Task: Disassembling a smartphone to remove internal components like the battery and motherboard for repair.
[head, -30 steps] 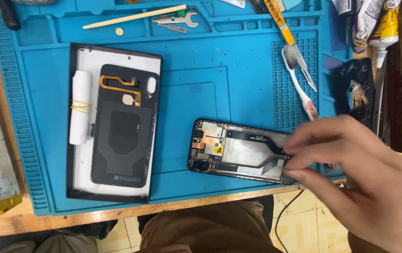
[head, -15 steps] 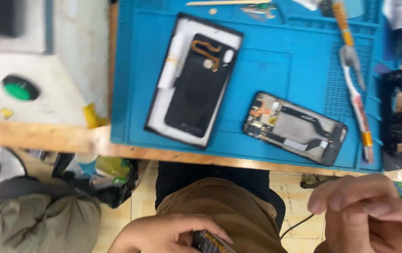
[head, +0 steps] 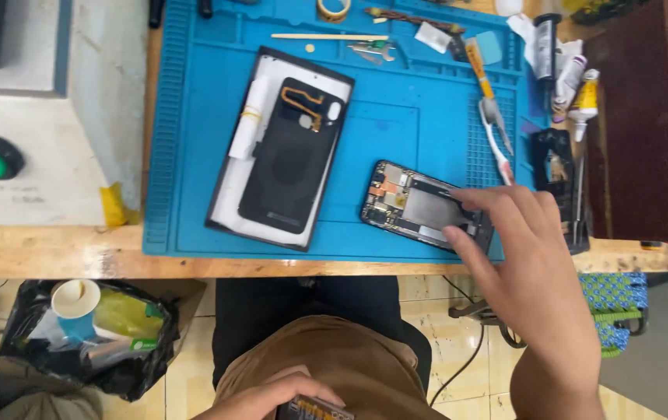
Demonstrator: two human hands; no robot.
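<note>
Right hand [head: 532, 284] reaches over the counter [head: 54, 253] edge, fingertips spread on the near end of the opened phone [head: 419, 206], apparently steadying it on the blue mat [head: 396, 117]; it presses, nothing is enclosed. Left hand [head: 271, 397] rests low at the lap, its grip closed on a small dark part [head: 314, 408], kind unclear. Left on the mat lies the black back cover [head: 291, 152] on a white-lined tray [head: 229, 198]; white and yellow tubes [head: 575, 89] stand at the right edge.
</note>
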